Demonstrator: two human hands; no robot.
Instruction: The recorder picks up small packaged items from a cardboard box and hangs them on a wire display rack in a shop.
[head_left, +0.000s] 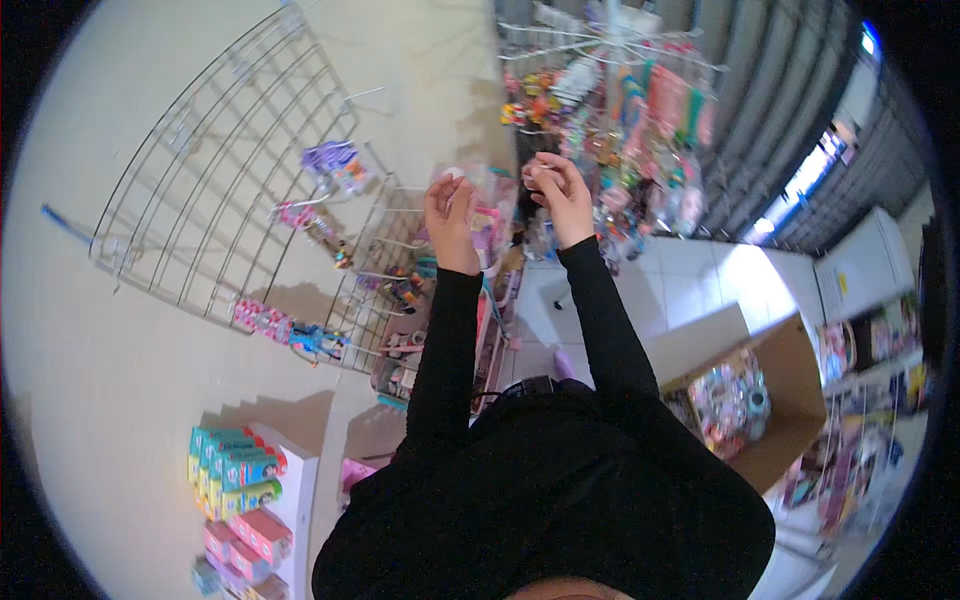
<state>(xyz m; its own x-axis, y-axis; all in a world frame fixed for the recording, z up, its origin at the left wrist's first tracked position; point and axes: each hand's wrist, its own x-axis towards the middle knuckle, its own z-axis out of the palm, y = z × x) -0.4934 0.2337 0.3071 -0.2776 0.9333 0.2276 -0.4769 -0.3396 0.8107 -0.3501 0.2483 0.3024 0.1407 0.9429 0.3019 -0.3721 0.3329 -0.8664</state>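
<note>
My left hand (452, 225) is raised in front of the wire rack, its thumb and fingers pinched at a clear plastic packet (487, 217) with pink and purple contents. A small white piece (454, 173) shows at those fingertips. To the right, at about the same height, my right hand (564, 196) has its fingers curled around a small pale object (531, 178), too blurred to name. The two hands are apart. Behind my right hand hangs a rotating display stand (616, 45) full of small packaged accessories.
A wall-mounted wire grid (217, 180) carries hooks with a purple packet (335, 166) and several keychains or straps. Pink bins (390, 367) stand below it. At right sits an open cardboard box (799, 397) of packaged goods. A white shelf (292, 480) holds boxed products at lower left.
</note>
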